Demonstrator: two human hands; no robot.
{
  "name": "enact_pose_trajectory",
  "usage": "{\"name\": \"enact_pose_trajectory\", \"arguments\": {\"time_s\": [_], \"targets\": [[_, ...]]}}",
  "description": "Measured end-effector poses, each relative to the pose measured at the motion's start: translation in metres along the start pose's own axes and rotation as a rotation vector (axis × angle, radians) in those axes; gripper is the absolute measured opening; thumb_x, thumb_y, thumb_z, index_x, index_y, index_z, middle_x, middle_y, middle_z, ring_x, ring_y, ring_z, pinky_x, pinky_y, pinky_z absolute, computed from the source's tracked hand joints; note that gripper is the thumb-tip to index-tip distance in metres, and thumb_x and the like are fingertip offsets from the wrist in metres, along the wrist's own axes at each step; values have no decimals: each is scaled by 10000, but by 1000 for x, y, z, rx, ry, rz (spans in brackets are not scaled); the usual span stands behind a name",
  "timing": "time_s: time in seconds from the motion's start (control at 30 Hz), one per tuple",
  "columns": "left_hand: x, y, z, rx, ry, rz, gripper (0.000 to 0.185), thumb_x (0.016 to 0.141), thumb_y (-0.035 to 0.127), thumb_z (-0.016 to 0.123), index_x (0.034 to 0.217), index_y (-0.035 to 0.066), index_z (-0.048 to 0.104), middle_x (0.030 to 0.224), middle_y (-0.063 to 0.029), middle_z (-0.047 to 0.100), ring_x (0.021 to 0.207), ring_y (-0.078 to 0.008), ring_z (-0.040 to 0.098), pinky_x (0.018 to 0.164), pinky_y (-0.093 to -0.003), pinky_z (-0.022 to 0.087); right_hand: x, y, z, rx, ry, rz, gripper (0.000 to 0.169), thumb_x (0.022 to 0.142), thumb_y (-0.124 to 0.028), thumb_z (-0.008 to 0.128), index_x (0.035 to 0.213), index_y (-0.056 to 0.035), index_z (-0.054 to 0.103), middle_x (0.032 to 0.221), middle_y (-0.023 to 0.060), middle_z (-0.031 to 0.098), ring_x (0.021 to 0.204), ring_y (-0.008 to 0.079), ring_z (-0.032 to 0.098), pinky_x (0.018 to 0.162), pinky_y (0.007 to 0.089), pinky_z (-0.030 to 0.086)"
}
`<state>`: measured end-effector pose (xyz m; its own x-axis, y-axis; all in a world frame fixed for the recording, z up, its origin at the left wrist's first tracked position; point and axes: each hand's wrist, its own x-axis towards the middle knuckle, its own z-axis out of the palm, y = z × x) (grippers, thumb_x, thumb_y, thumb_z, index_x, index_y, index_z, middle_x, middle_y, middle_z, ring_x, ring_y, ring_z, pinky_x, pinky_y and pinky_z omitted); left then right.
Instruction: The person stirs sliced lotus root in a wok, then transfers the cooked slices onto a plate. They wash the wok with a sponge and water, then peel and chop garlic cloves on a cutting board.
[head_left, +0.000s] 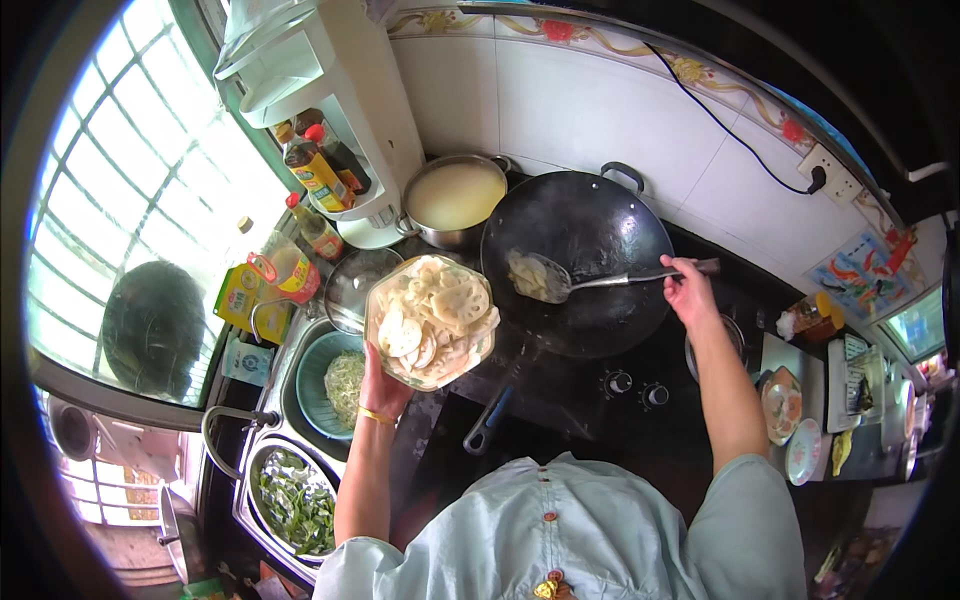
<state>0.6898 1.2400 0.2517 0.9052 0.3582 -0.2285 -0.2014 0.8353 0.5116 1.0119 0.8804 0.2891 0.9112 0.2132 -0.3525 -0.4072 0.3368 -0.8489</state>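
Note:
My left hand (385, 388) holds a pale octagonal bowl (490, 346) by its near left edge, just left of the wok. Sliced lotus root (431, 319) is heaped in the bowl. My right hand (688, 291) grips the handle of a metal spatula (600, 282) over the black wok (592, 322). On the spatula's head, low inside the wok, lie a few pale slices (527, 276). The wok's long handle (482, 431) points toward me.
A steel pot (452, 238) of cloudy liquid stands behind the bowl. At left, a sink (294, 409) holds a teal basket (310, 384) of sprouts and a colander (259, 459) of leafy greens. Sauce bottles (315, 169) stand on a shelf. Stove knobs (619, 383) are near the wok's front.

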Motion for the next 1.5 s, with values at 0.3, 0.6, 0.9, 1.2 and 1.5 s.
{"name": "enact_pose_trajectory", "arguments": {"time_s": [0.3,0.6,0.9,1.2,1.5], "targets": [[1,4,3,26,-35,-3,672,847,540,381,1346,107,259,1352,-77,348,1218,-268,366,1011,-451,294,3,34,28,338,153,38,134,742,-134,599,845,-89,527,919,60,621,564,132,516,504,230,437],[9,5,11,20,-102,-13,673,845,525,403,1346,100,256,1352,-76,349,1225,-268,356,1022,-444,275,-1,35,34,336,245,-6,141,707,-100,577,827,-95,505,891,73,627,537,144,500,507,230,441],[24,-3,29,6,-189,-71,651,862,521,370,1351,109,247,1365,-69,333,1239,-258,340,1023,-439,271,-22,-48,21,345,84,-119,144,752,-135,575,867,-81,507,915,66,627,463,104,522,415,185,417],[61,-26,62,-5,-172,-167,586,868,521,373,1320,151,321,1321,-40,402,1203,-224,394,985,-419,331,-166,-126,130,-517,-518,-837,43,760,-38,513,765,-65,481,939,132,599,589,87,505,551,211,436],[83,-48,90,-16,-68,-226,555,853,532,407,1292,196,353,1291,-24,422,1175,-202,413,937,-417,374,-228,-56,127,-1336,-1072,-1720,133,643,-48,584,671,-91,461,907,37,575,465,116,446,406,222,406]]}}
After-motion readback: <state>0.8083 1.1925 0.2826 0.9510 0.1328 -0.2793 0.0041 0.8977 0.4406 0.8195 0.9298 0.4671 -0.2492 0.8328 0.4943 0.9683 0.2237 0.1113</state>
